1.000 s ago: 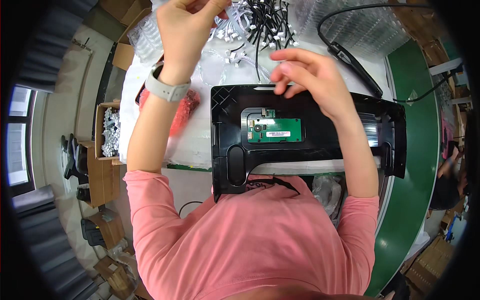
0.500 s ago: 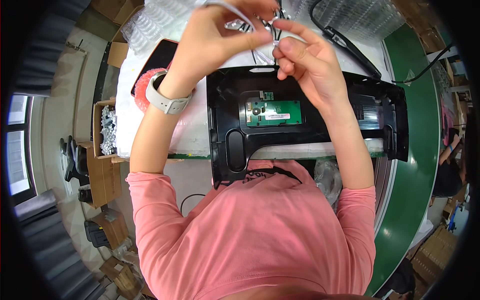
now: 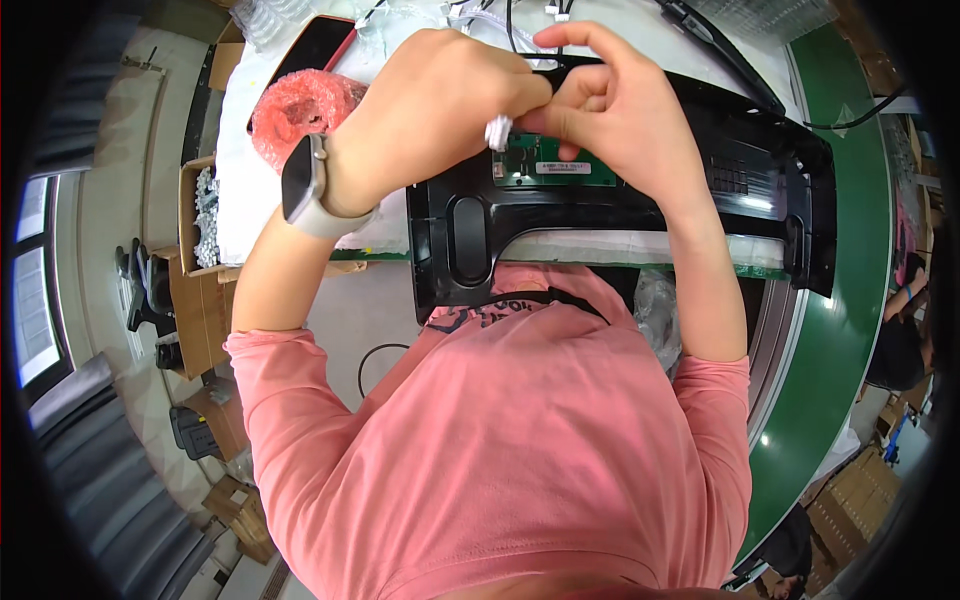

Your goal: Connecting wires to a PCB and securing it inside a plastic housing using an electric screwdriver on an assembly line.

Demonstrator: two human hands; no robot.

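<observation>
A black plastic housing [image 3: 560, 220] lies before me on the table's near edge, with a green circuit board [image 3: 595, 172] fixed inside it. Over that board my two hands meet, fingertips close together. My left hand [image 3: 450, 105], wearing a watch, is closed with its knuckles up. A small white cable connector [image 3: 498, 132] sticks out from under its fingers, above the board's left end. My right hand [image 3: 625, 120] pinches with thumb and curled fingers beside the left fingertips, its index finger raised. Whatever sits in that pinch is hidden.
Red bubble wrap [image 3: 300, 110] and a dark phone-like device with a red edge [image 3: 315, 45] lie at left. A box of small parts [image 3: 205, 215] adjoins the table. A black handheld tool [image 3: 725, 55] with a cord lies far right. Loose cables lie beyond my hands.
Both hands have come down and nearer, from beyond the housing to over the circuit board. The white connector now shows below my left hand. The view has shifted slightly.
</observation>
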